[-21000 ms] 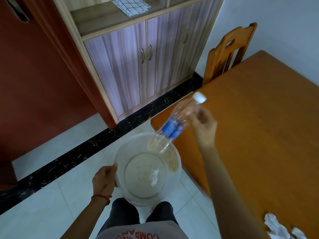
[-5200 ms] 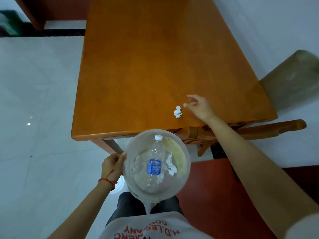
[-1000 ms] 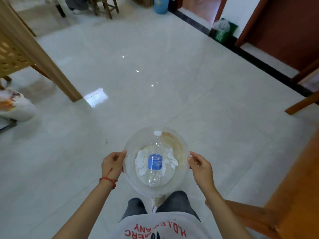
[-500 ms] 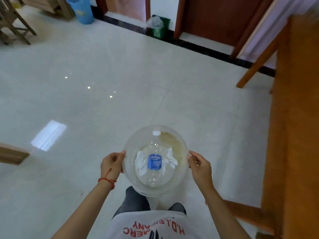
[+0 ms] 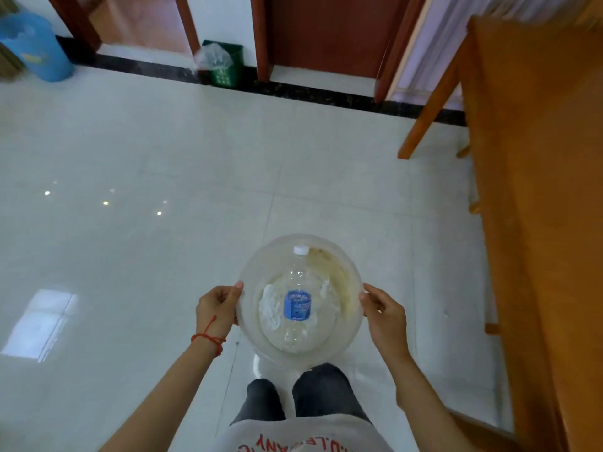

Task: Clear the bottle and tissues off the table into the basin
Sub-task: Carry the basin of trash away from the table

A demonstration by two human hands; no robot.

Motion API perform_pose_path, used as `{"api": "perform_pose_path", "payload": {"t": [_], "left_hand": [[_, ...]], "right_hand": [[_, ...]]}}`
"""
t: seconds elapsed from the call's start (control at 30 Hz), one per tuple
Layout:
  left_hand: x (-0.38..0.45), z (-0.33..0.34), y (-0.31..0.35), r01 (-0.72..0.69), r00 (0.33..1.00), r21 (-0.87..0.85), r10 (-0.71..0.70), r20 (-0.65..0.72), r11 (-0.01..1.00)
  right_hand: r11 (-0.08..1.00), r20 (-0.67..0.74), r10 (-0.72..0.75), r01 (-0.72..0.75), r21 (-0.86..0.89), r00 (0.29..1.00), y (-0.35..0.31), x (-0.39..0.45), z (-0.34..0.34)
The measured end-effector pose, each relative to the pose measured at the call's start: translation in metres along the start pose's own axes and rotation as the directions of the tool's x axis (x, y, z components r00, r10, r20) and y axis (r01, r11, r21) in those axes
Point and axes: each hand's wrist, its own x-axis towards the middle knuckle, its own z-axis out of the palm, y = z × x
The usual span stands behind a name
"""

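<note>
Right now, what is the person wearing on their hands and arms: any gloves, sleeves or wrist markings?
Both hands are bare, with no gloves. The left hand has a thin red string bracelet knotted around the wrist, with a loose strand running up toward the palm. The right hand carries nothing at the wrist. Both forearms are uncovered, with no sleeves in view.

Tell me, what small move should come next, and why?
Probably carry the basin forward to the green bin. The bottle and tissues already lie inside, and the left hand and right hand grip opposite rims.
</note>
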Motion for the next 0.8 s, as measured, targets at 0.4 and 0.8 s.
{"api": "perform_pose_path", "payload": {"t": [0.4, 0.8], "left_hand": [[0.139, 0.110, 0.147, -0.020, 1.000, 0.021, 0.020, 0.005, 1.000], [0.292, 0.198, 0.279, -0.072, 0.995, 0.065, 0.067, 0.079, 0.995]], "right_hand": [[0.999, -0.019, -0.026, 0.027, 0.019, 0.999, -0.093, 0.206, -0.018], [0.997, -0.123, -0.011, 0.020, 0.074, 0.992, -0.177, 0.383, -0.011]]}}
